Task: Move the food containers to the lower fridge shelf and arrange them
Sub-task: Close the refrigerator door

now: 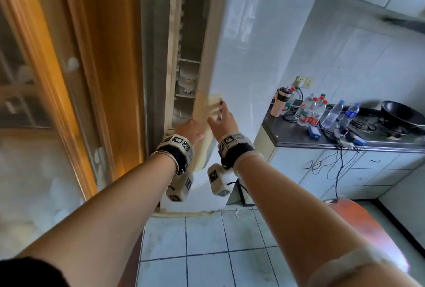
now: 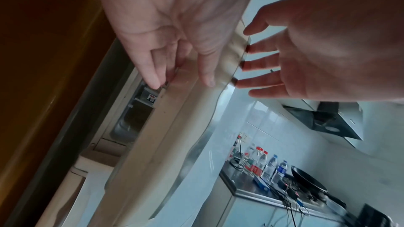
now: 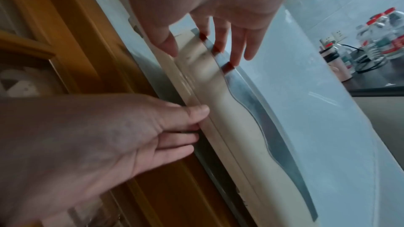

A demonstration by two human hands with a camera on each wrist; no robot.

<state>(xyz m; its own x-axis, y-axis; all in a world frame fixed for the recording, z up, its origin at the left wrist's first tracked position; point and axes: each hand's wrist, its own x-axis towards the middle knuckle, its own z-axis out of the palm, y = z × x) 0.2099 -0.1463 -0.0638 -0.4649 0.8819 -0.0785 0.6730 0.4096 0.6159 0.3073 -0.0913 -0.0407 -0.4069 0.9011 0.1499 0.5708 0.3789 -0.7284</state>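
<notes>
The white fridge door (image 1: pixel 253 45) stands ajar by a narrow gap. Through the gap I see shelves with white labelled food containers (image 1: pixel 187 80), also the containers (image 2: pixel 149 96). My left hand (image 1: pixel 188 131) holds the door's edge beside the cream handle (image 1: pixel 204 112), thumb on the front and fingers in the gap, as the left hand (image 3: pixel 192 123) shows. My right hand (image 1: pixel 222 119) has straight fingers, their tips slipped behind the handle's clear right rim; the right hand (image 3: pixel 218 47) holds nothing. Most of the fridge's inside is hidden.
A wooden door frame (image 1: pixel 92 80) stands close on the left of the fridge. To the right, a dark counter (image 1: pixel 299 137) bears several water bottles (image 1: pixel 312 109), cables and a black pan (image 1: pixel 400 114). A reddish stool (image 1: pixel 358 224) stands on the tiled floor at lower right.
</notes>
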